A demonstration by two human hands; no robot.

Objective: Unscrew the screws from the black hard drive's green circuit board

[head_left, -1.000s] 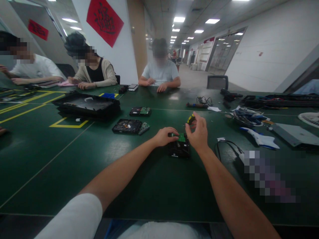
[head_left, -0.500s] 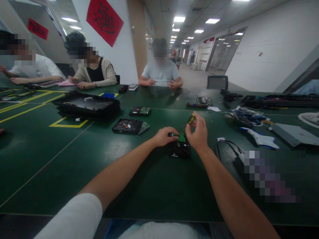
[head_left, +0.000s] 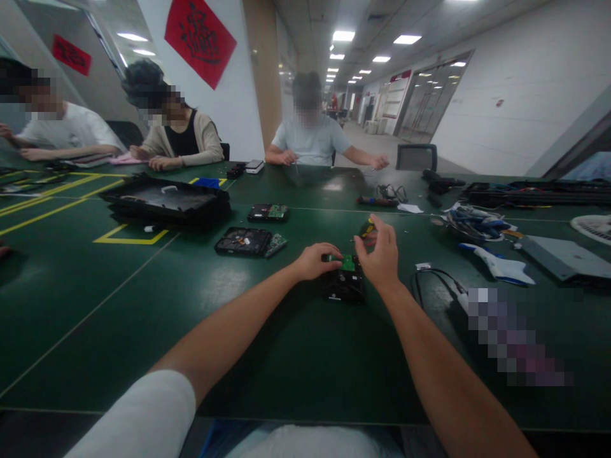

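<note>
While your curled left hand [head_left: 316, 261] steadies the drive [head_left: 344, 287] beneath, hold the screwdriver [head_left: 366, 228] pinched in your right hand [head_left: 380, 254] upright.

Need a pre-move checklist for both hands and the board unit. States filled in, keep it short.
1. Left hand on the black device: ok, fingers at its far left part. Firmness of hold: cannot tell.
2. Right hand holding the yellow-and-black tool: ok, handle between the fingers.
3. Tool tip seated on the device: cannot tell, too small and dim.
4. Green board exposed: ok, partly visible, facing up near the left fingertips.
5. Device supported: ok, it sits on the green table.
6. Open black casing clear of the left hand: ok, apart, off to the left.
</note>
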